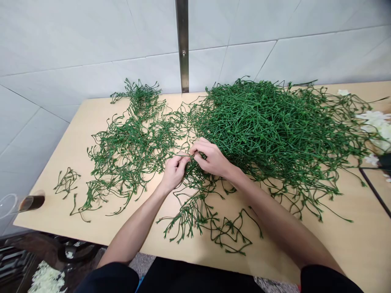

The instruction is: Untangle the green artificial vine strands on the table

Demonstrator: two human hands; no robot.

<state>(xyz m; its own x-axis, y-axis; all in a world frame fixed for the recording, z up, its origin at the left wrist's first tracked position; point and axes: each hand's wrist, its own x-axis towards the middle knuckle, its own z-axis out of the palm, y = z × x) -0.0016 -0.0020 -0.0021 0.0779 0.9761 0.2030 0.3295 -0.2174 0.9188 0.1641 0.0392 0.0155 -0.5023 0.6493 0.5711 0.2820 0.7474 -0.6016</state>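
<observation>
Both hands meet over the middle of the table, close to the left edge of a large heap of green plastic flower stems [262, 122]. My left hand [174, 171] is closed, thumb and fingers pinching a thin green stem [183, 154]. From the right, my right hand [210, 158] pinches at the same stem with curled fingers; its exact grip is partly hidden. A looser spread of stems [128, 142] lies to the left of my hands. Below them, nearer my body, are a fanned bunch [191, 213] and several tangled stems [235, 232].
A clear cup with dark liquid [32, 202] is at the table's left edge. White artificial flowers [377, 124] lie at the far right. A tiled wall [91, 36] with a metal strip [183, 49] backs the table [360, 240]. White petals [47, 278] show below, at lower left.
</observation>
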